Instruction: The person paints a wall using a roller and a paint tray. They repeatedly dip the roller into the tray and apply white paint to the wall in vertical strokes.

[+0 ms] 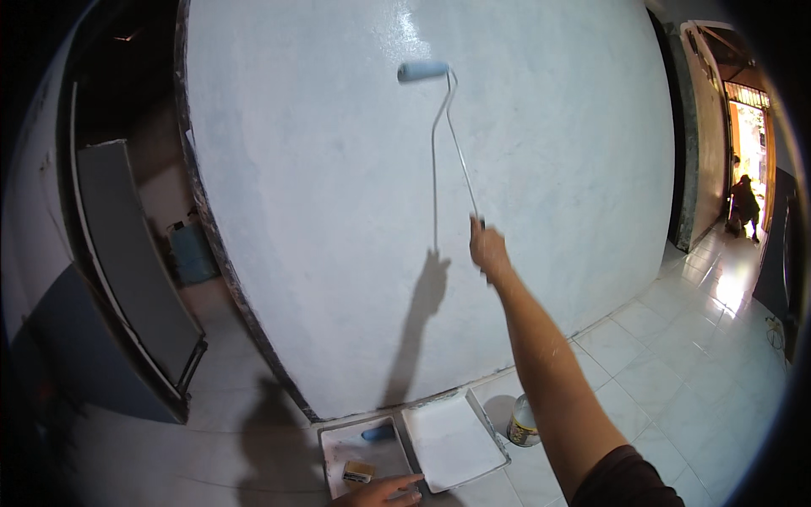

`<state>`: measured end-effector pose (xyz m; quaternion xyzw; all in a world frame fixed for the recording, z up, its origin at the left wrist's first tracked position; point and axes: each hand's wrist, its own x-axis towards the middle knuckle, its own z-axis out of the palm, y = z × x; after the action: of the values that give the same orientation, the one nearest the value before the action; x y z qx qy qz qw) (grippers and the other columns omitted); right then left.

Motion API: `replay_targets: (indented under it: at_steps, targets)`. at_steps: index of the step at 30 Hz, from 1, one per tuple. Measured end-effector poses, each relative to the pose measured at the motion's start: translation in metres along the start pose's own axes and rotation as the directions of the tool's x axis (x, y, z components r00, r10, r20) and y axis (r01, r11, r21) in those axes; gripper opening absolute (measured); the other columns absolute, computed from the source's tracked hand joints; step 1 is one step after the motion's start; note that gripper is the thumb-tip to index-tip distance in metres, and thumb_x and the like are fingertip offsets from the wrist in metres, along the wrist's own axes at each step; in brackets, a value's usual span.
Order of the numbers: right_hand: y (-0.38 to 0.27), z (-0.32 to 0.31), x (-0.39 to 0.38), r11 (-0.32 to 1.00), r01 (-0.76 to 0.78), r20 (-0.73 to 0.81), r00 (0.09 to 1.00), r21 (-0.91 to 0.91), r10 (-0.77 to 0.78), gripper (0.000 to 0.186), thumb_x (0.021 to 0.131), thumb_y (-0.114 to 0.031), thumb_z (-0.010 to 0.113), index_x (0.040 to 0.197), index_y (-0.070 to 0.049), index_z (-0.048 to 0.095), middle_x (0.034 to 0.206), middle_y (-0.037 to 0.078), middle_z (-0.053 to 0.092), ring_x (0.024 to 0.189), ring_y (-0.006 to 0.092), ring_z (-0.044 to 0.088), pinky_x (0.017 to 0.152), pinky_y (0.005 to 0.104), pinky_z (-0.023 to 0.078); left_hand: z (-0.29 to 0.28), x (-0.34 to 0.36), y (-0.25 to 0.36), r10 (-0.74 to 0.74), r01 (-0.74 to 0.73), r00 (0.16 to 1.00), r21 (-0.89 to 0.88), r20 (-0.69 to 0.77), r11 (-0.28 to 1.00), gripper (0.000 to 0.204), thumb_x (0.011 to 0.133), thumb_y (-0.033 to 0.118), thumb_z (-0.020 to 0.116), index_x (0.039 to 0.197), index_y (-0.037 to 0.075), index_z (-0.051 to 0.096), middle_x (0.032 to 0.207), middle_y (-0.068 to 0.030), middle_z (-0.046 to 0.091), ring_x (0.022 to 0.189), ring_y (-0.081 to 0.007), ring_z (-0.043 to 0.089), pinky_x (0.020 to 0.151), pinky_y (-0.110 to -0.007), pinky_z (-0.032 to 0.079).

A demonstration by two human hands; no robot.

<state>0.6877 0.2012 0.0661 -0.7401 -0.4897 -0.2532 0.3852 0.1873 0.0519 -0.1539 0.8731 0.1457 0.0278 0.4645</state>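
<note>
My right hand [487,247] grips the handle of a long wire-framed paint roller, whose pale blue sleeve [422,71] is on or close against the whitish wall [583,169], high up beside a glossy wet patch. My left hand [389,490] is at the bottom edge, fingers stretched out near two paint trays. The left tray [333,446] holds a small blue roller [378,433] and a small yellow-topped box-like item [358,471]; the right tray [448,439] has white paint in it. A paint can [522,424] stands right of the trays, partly behind my forearm.
At left, grey panels [127,253] stand by a dark opening with a blue container [193,253] inside. White floor tiles [642,363] run along the wall's base. At far right, a bright doorway [750,127] has a crouched or bending person [743,207] in it.
</note>
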Motion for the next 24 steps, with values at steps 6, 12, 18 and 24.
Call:
replay_targets:
  at_steps: [6,12,18,24]
  targets:
    - [0.051,0.111,-0.305,0.926,-0.337,0.165,0.936,0.171,0.31,0.047,0.106,-0.036,0.043,0.109,0.009,0.059,0.078,0.035,0.062,0.073,0.0544,0.062,0.064,0.0612,0.049,0.003,-0.006,0.04,-0.034,0.03,0.998,-0.063,-0.056,0.998,0.054,0.099,0.03,0.064,0.143,0.002,0.049,0.136,-0.0197,0.059,0.128,-0.029,0.056,0.104,-0.039,0.047]
    - [0.055,0.09,-0.42,0.79,-0.589,0.284,0.797,0.17,0.533,0.054,0.103,-0.047,0.045,0.097,0.004,0.059,0.084,0.035,0.065,0.083,0.0554,0.063,0.073,0.0612,0.048,-0.005,-0.011,0.037,-0.103,0.105,0.991,-0.018,0.086,0.994,0.054,0.101,0.03,0.059,0.147,0.005,0.046,0.133,-0.0267,0.058,0.118,-0.0347,0.061,0.101,-0.039,0.047]
    - [0.043,0.0,-0.447,0.828,-0.529,0.178,0.847,0.184,0.501,0.042,0.101,-0.039,0.053,0.097,0.003,0.056,0.08,0.03,0.065,0.077,0.0507,0.063,0.07,0.0563,0.048,-0.007,-0.019,0.045,-0.073,0.071,0.996,0.046,0.049,0.996,0.053,0.1,0.03,0.06,0.146,0.005,0.048,0.137,-0.0232,0.058,0.119,-0.0327,0.061,0.101,-0.038,0.047]
    - [0.033,-0.041,-0.533,0.786,-0.543,0.28,0.836,0.296,0.473,0.027,0.096,-0.019,0.064,0.091,0.001,0.047,0.065,0.023,0.061,0.059,0.0432,0.06,0.054,0.0473,0.044,-0.012,-0.019,0.042,-0.171,0.17,0.984,0.03,0.056,0.985,0.055,0.1,0.032,0.06,0.146,0.005,0.048,0.139,-0.0221,0.057,0.122,-0.0314,0.059,0.104,-0.038,0.046]
